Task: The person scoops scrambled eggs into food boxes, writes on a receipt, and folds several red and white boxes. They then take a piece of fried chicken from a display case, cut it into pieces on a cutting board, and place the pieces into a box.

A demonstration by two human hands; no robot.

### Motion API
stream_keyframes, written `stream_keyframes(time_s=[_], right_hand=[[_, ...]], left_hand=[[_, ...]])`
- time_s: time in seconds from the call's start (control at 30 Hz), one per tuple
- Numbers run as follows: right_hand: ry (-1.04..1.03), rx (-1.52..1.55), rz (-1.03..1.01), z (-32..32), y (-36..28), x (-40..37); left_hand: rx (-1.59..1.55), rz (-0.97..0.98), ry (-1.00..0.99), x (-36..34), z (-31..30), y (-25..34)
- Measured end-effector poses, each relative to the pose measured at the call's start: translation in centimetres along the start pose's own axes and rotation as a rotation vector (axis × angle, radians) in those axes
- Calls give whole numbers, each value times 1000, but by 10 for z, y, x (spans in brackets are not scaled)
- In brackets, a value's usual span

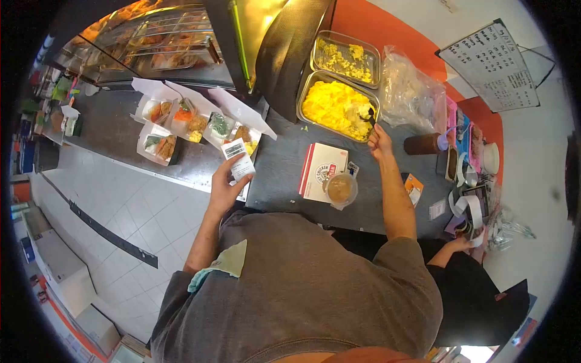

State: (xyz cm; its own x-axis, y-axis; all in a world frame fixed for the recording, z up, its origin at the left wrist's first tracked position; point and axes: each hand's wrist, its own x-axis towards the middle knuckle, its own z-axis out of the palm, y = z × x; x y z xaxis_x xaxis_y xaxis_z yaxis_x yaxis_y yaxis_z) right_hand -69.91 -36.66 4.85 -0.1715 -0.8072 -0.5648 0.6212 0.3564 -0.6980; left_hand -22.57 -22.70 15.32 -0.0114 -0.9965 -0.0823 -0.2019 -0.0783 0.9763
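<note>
Right hand (380, 142) clenched round dark spoon (370, 115), tip dug into yellow rice (336, 106) at near corner of steel tray (302, 100). Left hand (225, 189) pinches printed receipt (238, 158), raised beside open meal boxes (181, 124). Advice: take modest level scoop, let loose grains drop in tray before lifting. Boxes well apart from tray, so carry spoon flat, clear of closed red-and-white box (318, 169) and lidded sauce cup (341, 189). Keep receipt off food.
</note>
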Motion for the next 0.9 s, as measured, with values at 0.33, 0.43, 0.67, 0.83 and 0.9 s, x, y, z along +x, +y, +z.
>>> stream_keyframes(time_s=[0.33,0.43,0.67,0.83,0.9], right_hand=[[-49,-1558,-962,50,-4,7],[-168,-2293,-562,66,-2,-7],[-128,-1263,-283,13,5,41],[-29,-290,121,-2,3,39],[-43,-157,135,-12,0,39]], left_hand=[[122,-9,-25,-11,-70,-11],[164,-37,-25,-20,-77,-16],[46,-105,38,-42,-51,-27],[60,-74,54,-43,-30,-26],[75,-69,59,-41,-26,-28]])
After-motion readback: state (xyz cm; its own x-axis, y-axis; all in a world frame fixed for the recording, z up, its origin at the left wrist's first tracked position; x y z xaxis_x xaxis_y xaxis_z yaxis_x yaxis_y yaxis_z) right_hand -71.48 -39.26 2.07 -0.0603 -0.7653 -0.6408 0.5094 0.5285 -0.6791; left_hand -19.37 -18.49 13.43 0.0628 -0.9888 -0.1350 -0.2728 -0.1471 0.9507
